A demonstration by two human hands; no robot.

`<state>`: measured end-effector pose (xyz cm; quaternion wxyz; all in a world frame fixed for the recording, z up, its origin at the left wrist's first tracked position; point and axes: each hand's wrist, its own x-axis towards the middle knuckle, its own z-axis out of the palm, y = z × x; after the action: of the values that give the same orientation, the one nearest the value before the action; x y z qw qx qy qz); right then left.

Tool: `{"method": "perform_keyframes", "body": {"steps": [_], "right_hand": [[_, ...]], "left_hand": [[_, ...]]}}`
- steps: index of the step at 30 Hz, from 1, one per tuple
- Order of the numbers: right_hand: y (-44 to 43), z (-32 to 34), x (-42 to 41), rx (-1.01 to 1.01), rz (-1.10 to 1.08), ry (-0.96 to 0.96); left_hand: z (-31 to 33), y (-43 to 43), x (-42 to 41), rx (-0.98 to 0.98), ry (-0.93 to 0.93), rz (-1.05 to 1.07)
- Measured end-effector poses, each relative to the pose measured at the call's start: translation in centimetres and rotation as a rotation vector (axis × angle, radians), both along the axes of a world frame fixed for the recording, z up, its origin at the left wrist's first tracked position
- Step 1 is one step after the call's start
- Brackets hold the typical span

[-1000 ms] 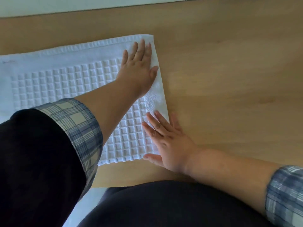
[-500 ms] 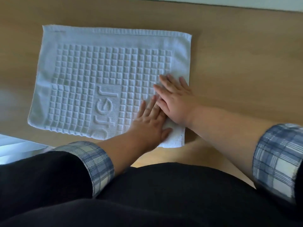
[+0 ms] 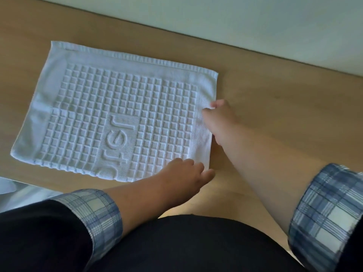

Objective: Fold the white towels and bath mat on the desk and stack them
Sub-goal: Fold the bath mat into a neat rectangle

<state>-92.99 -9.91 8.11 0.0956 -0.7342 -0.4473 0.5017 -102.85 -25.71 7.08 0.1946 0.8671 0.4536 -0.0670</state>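
Observation:
A white bath mat (image 3: 110, 107) with a raised grid pattern and woven letters lies folded flat on the wooden desk (image 3: 275, 99). My right hand (image 3: 220, 120) pinches the mat's right edge about halfway up, fingers closed on the fabric. My left hand (image 3: 186, 175) rests at the mat's near right corner, fingers curled onto the edge. Whether it grips the corner is hard to tell. No other towels show.
A pale wall (image 3: 255, 20) runs along the desk's far edge. Bare desk surface lies to the right of the mat. A pale object (image 3: 11, 187) shows below the desk's near edge at the left.
Both hands left the mat's top, where they pressed flat side by side. The right hand went up to the right edge, the left down to the near right corner.

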Motion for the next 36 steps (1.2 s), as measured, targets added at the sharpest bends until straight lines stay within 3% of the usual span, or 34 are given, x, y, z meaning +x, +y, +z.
{"method": "perform_keyframes", "body": {"steps": [4,11,13,16,19,26,36], "right_hand": [[-0.6,0.8,1.1,-0.121,0.341,-0.082],[0.0,2.9,1.7,-0.332,0.626,-0.150],[0.7,3.5,1.9,-0.429,0.676,-0.139],[1.0,3.4,1.8,-0.516,0.607,0.027],[1.0,1.8,1.5,-0.413,0.407,0.199],[4.4,-0.6,-0.1,0.039,0.146,0.226],[9.1,-1.2,-0.9,0.128,0.214,0.249]], "left_hand": [[1.8,0.2,-0.6,0.035,0.006,0.027],[5.6,0.6,-1.5,0.063,0.075,0.122],[6.3,0.7,-1.8,0.091,0.082,0.165],[6.9,0.9,-2.2,0.112,0.056,0.205],[6.8,0.7,-2.0,0.098,0.050,0.201],[6.3,0.5,-1.3,0.011,0.043,0.161],[6.9,-0.1,-0.9,-0.091,0.052,0.127]]}}
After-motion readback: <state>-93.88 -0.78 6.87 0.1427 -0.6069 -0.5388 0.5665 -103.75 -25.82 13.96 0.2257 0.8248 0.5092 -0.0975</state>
